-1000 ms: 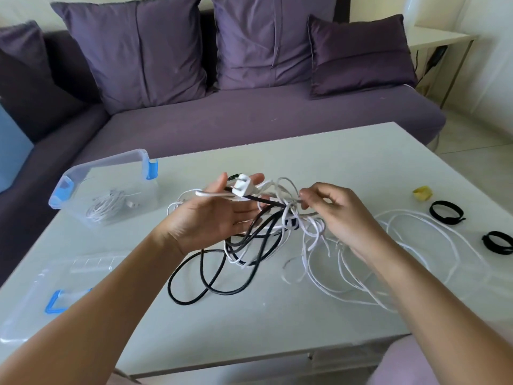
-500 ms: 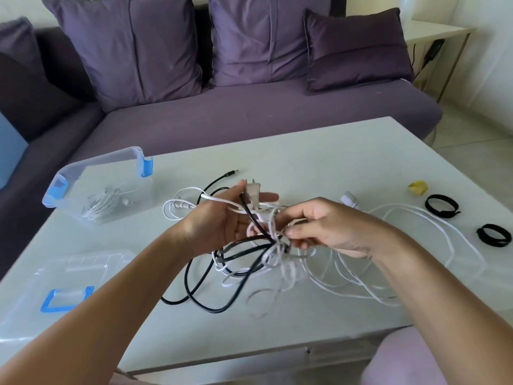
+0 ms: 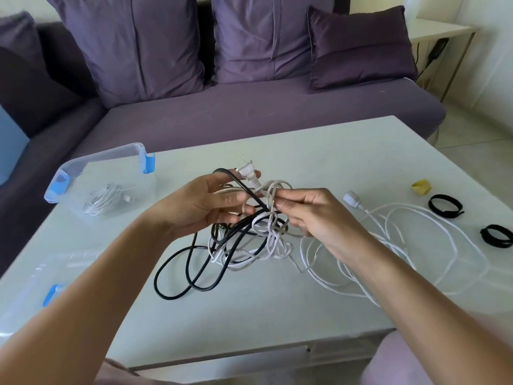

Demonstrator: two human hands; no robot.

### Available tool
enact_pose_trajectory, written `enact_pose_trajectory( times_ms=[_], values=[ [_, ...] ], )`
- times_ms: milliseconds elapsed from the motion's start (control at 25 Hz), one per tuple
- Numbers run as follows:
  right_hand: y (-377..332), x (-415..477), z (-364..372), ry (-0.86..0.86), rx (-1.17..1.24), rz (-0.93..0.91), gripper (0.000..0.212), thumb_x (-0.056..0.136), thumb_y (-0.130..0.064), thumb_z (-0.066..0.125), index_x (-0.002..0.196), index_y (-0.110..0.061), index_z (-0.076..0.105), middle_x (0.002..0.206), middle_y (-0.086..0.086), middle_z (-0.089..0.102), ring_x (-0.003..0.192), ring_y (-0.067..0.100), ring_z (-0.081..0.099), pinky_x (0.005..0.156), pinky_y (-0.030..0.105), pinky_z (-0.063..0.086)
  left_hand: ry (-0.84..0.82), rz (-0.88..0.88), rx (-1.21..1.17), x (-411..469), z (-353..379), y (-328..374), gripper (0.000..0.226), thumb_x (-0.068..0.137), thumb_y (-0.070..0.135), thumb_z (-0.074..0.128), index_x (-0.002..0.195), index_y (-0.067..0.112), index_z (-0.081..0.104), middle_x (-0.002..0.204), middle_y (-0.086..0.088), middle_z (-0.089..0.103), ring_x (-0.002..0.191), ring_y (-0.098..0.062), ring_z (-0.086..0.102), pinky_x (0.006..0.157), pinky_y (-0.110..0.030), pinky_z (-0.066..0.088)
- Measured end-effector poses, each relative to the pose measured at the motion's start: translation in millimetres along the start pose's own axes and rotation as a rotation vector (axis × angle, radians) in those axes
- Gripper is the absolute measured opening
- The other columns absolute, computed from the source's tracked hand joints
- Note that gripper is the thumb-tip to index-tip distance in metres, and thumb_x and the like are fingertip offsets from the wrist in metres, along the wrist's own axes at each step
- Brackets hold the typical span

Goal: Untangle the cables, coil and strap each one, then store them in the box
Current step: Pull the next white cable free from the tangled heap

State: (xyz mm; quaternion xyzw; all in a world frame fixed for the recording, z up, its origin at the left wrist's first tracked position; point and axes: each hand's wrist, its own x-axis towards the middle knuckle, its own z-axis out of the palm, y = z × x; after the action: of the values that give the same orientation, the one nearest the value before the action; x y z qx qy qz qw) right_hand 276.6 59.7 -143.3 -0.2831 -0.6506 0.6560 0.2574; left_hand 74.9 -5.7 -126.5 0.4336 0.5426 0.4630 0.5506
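A knot of white and black cables [image 3: 261,232] hangs between my hands above the white table [image 3: 249,309]. My left hand [image 3: 202,204] grips the strands just below a white two-pin plug [image 3: 247,170], with the black cable [image 3: 180,276] looping down onto the table. My right hand [image 3: 311,215] pinches white loops at the knot. More white cable [image 3: 388,245] sprawls to the right, ending in a white connector [image 3: 351,198]. The clear box [image 3: 102,184] with blue clips at the left holds a coiled white cable [image 3: 104,201].
Two black straps [image 3: 444,205] [image 3: 497,236] and a yellow strap [image 3: 421,187] lie at the table's right edge. The box lid [image 3: 41,287] lies at the near left. A purple sofa [image 3: 249,112] with cushions stands behind the table.
Both hands have lifted the knot higher. The white plug now sticks up beyond my left fingers, and my right hand has shifted its pinch up onto the upper white loops.
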Motion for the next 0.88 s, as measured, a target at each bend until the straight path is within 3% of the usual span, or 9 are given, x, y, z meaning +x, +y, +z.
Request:
enact_pose_trajectory(
  times_ms=[120,240,360,480,600,680,720,800,880],
  values=[
    [9.5,5.5,0.7,0.084,-0.062,-0.034,0.025,0.092,-0.003,0.055,0.093,-0.017,0.075,0.060,-0.001,0.062,0.054,0.005,0.053,0.055,0.014,0.042,0.221,0.093,0.429,-5.4,1.3,10.0,0.017,0.062,0.031,0.076,0.074,0.019,0.076,0.074,-0.005,0.073,0.068,-0.009,0.065,0.066,-0.020,0.052],
    [17.8,9.1,3.2,0.119,-0.038,-0.019,0.025,0.091,-0.003,0.056,0.085,-0.019,0.074,0.078,0.003,0.071,0.070,0.011,0.062,0.070,0.023,0.049,0.245,0.087,0.728,-8.6,-0.8,13.5,0.029,0.057,0.041,0.085,0.072,0.020,0.072,0.074,0.000,0.072,0.065,-0.009,0.063,0.073,-0.026,0.052],
    [18.8,8.7,7.4,0.103,0.021,-0.030,0.021,0.091,-0.003,0.055,0.086,-0.013,0.074,0.071,-0.001,0.067,0.060,0.007,0.056,0.058,0.016,0.045,0.292,0.179,0.858,-6.4,17.1,0.2,0.034,0.056,0.048,0.084,0.071,0.027,0.062,0.071,0.009,0.067,0.066,-0.001,0.061,0.069,-0.020,0.049],
    [18.6,7.0,4.3,0.124,-0.052,-0.040,0.017,0.087,-0.007,0.062,0.082,-0.016,0.076,0.067,-0.003,0.066,0.058,0.003,0.053,0.057,0.014,0.041,0.448,0.487,0.965,1.5,28.6,-17.0,0.016,0.076,0.029,0.071,0.067,0.022,0.060,0.067,0.008,0.062,0.073,-0.004,0.058,0.062,-0.006,0.042],
    [16.1,6.9,1.1,0.131,-0.110,-0.028,0.015,0.085,-0.010,0.066,0.077,-0.018,0.076,0.061,-0.003,0.059,0.054,0.005,0.046,0.058,0.018,0.036,0.474,0.633,1.171,6.3,26.5,-28.1,0.033,0.083,0.032,0.048,0.065,0.008,0.062,0.054,0.000,0.055,0.054,-0.020,0.045,0.050,-0.025,0.039],
    [15.3,8.7,2.0,0.127,-0.155,-0.021,0.019,0.085,-0.008,0.063,0.074,-0.019,0.075,0.058,-0.005,0.058,0.054,0.002,0.046,0.058,0.017,0.034,0.549,0.707,1.325,8.1,27.8,-29.8,0.035,0.084,0.027,0.046,0.053,0.010,0.051,0.045,0.003,0.034,0.047,-0.020,0.024,0.043,-0.023,0.028],
    [15.3,9.6,2.7,0.121,-0.183,-0.021,0.022,0.085,-0.007,0.061,0.074,-0.019,0.075,0.061,-0.003,0.061,0.058,0.003,0.049,0.061,0.018,0.036,0.622,0.709,1.370,8.3,27.8,-29.1,0.035,0.083,0.025,0.046,0.050,0.012,0.047,0.044,0.003,0.030,0.045,-0.023,0.024,0.043,-0.022,0.028],
    [17.1,11.7,3.0,0.102,-0.233,-0.037,0.026,0.086,-0.007,0.058,0.077,-0.023,0.076,0.075,0.009,0.069,0.070,0.008,0.053,0.066,0.024,0.037,0.731,0.596,1.308,9.3,24.8,-25.5,0.034,0.082,0.026,0.045,0.053,0.009,0.052,0.044,0.000,0.047,0.043,-0.030,0.042,0.042,-0.028,0.040],
    [18.6,12.6,3.1,0.076,-0.268,-0.062,0.029,0.088,-0.006,0.056,0.087,-0.026,0.078,0.083,0.001,0.072,0.076,0.009,0.056,0.068,0.022,0.040,0.724,0.367,0.865,14.5,14.6,-18.7,0.033,0.089,0.021,0.045,0.063,0.009,0.061,0.053,-0.002,0.063,0.053,-0.026,0.061,0.053,-0.034,0.053]
  ],
)
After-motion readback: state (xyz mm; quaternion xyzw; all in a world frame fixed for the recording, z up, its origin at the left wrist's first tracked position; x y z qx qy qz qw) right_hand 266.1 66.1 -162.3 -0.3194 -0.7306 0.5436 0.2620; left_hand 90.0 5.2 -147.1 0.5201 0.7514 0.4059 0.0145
